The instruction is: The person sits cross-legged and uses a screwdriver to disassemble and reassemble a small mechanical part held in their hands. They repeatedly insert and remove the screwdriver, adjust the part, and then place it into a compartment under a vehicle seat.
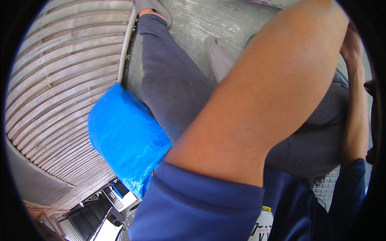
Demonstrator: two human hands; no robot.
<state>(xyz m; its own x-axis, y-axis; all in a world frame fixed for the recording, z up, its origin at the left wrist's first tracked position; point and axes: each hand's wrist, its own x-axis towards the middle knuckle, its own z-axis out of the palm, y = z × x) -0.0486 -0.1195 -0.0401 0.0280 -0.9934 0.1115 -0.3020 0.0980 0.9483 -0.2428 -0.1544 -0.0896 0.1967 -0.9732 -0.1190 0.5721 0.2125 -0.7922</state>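
Observation:
My left arm, bare below a dark blue sleeve, crosses the view from the bottom middle to the upper right. Its hand is outside the picture. Along the right side rises my right forearm, and my right hand (352,45) shows only in part at the upper right rim. Its fingers are hidden by my left arm and the dark edge, so whether it holds anything does not show. A dark quilted surface (341,79) lies near its wrist. My legs in dark grey trousers (173,76) stretch out below, with grey slip-on shoes (219,58) on the feet.
A bright blue plastic sheet (124,128) bulges beside my left leg. Behind it stands a ribbed metal wall (68,80) with a pipe (128,44) along its edge. Rough grey concrete (193,20) lies ahead. White and dark objects (106,213) sit at the lower left.

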